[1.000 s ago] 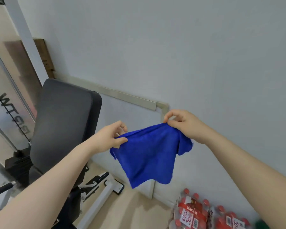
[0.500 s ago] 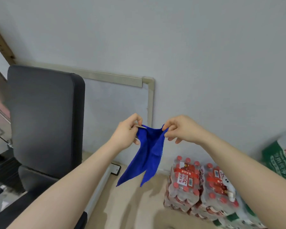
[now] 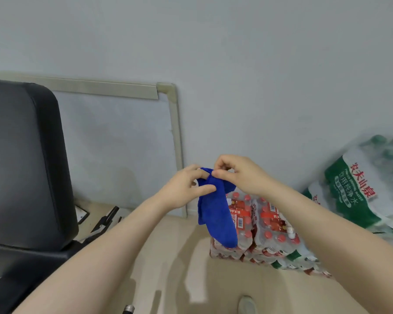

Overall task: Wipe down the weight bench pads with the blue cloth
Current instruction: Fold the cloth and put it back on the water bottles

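Blue cloth [image 3: 216, 214] now folded narrower

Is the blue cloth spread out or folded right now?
Folded. The blue cloth hangs as a narrow doubled strip, its top pinched by left hand and right hand.

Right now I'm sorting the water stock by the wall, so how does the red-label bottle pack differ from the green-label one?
The red-label pack stands on the floor, partly behind the hanging blue cloth; the green-label pack leans tilted at the far right. The red-label pack shows red caps and red labels; the green-label pack shows green caps and a green wrap with red characters. Both are plastic-wrapped bottle bundles by the wall.
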Demonstrator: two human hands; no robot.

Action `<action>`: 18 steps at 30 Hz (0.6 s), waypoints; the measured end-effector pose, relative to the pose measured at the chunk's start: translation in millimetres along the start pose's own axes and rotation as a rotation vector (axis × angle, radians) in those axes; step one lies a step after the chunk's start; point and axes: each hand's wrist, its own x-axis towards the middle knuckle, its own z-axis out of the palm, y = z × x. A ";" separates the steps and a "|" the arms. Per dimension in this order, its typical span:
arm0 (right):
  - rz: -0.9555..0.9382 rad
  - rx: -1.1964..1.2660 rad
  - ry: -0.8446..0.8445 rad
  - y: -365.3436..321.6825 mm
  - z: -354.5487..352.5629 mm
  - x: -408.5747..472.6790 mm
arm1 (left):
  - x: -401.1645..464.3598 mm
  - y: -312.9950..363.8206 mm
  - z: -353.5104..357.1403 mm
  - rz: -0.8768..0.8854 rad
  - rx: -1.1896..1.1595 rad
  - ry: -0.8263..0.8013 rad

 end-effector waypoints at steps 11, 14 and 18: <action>0.132 -0.170 -0.396 88.9 -62.7 -17.0 | 65.1 -3.4 48.8 -0.048 0.067 -0.213; 0.180 -0.233 -0.560 119.8 -62.0 -20.5 | 75.8 -11.5 70.8 -0.074 0.258 -0.369; 0.214 -0.332 -0.609 169.4 -49.6 -13.1 | 90.9 -23.9 100.2 -0.072 0.397 -0.477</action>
